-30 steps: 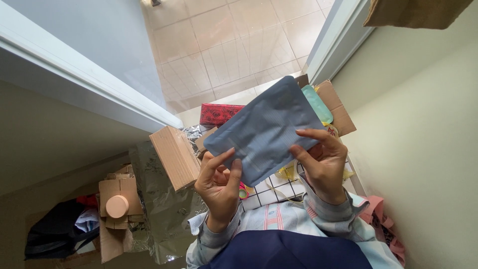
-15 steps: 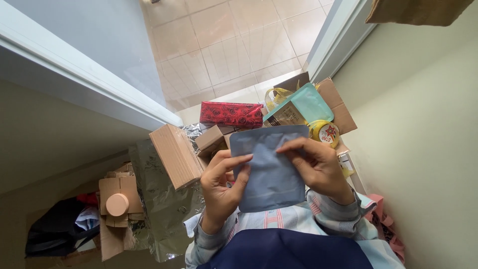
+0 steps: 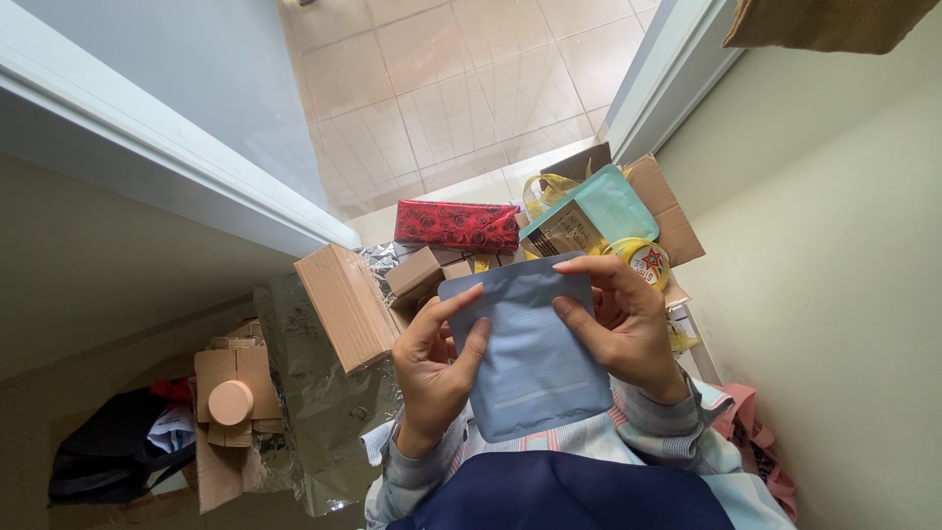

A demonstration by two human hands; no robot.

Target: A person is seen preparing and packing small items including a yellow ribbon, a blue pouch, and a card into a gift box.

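Two hands, my left hand (image 3: 432,368) and right hand (image 3: 623,329), pinch flat matte blue-grey pouch (image 3: 530,358) by edges; rectangular, smooth; bottom corner hidden behind sleeve (image 3: 657,432).

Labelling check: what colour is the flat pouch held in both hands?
Matte grey-blue pouch; head view.

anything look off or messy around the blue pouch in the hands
The flat blue-grey pouch looks intact, held by the left hand and right hand. Beside it, a crumpled silver foil sheet sprawls among open brown cardboard boxes.
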